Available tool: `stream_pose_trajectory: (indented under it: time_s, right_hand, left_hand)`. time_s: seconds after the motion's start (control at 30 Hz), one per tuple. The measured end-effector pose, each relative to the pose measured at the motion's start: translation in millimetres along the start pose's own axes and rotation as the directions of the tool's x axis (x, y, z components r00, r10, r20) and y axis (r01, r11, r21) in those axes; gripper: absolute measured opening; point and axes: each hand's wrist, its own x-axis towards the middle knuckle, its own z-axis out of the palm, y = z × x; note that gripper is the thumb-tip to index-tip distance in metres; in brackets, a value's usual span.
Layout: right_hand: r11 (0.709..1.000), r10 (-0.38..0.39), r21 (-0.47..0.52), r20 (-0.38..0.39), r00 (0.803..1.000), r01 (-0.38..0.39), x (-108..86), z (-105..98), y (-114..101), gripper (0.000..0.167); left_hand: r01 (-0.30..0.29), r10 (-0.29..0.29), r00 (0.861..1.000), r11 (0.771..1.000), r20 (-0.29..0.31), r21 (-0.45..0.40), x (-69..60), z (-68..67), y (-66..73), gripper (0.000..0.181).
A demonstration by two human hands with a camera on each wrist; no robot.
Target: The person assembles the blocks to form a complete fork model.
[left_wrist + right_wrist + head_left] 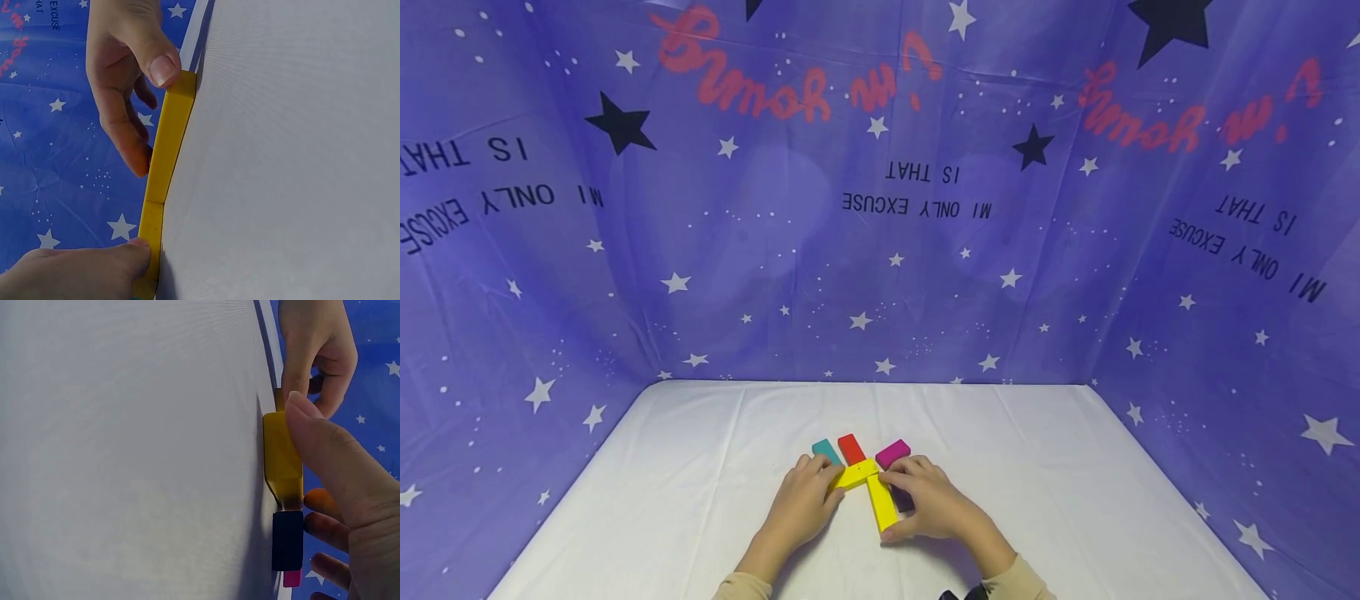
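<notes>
Two yellow blocks meet end to end at an angle on the white table. My left hand (pixel 799 502) grips the slanted yellow block (pixel 857 474) at its left end, thumb in front and fingers behind. My right hand (pixel 934 503) pinches the other yellow block (pixel 882 503), which points towards me, with the thumb at its near end and a finger by its far end. In the right wrist view, a dark blue block (pixel 287 540) stands beside this yellow block, close to the right fingers; the head view shows it partly hidden by that hand.
Behind the yellow blocks lie a teal block (pixel 825 451), a red block (pixel 851 448) and a magenta block (pixel 892 453). A white cloth (pixel 715 467) covers the table. Purple star-printed curtains (pixel 820 300) enclose the back and sides. Something black (pixel 976 593) shows at the bottom edge.
</notes>
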Motion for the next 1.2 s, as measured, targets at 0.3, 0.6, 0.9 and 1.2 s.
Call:
stream_pose_trajectory:
  time_s: [0.3, 0.6, 0.9, 1.2]
  right_hand:
    - [1.000, -0.002, -0.025, 0.005, 1.000, 0.002, -2.6, -1.8, -1.2, 0.089]
    - [1.000, -0.005, -0.016, -0.019, 1.000, 0.005, -2.8, -2.9, -0.1, 0.088]
    - [1.000, 0.015, -0.001, 0.045, 0.999, -0.015, -0.7, 0.0, 2.7, 0.102]
    - [1.000, 0.007, 0.013, 0.048, 0.999, -0.008, 0.7, 0.6, 1.0, 0.104]
  left_hand:
    - [0.001, -0.001, 1.000, 1.000, -0.008, 0.007, 1.0, 0.1, -0.1, 0.034]
    - [0.020, -0.020, 1.000, 1.000, 0.004, -0.011, 0.9, -0.5, -0.3, 0.035]
    - [0.023, -0.023, 1.000, 1.000, 0.012, -0.012, 2.1, -2.9, -1.3, 0.035]
    - [0.023, -0.023, 1.000, 0.999, 0.013, -0.025, 2.9, -3.7, -3.1, 0.036]
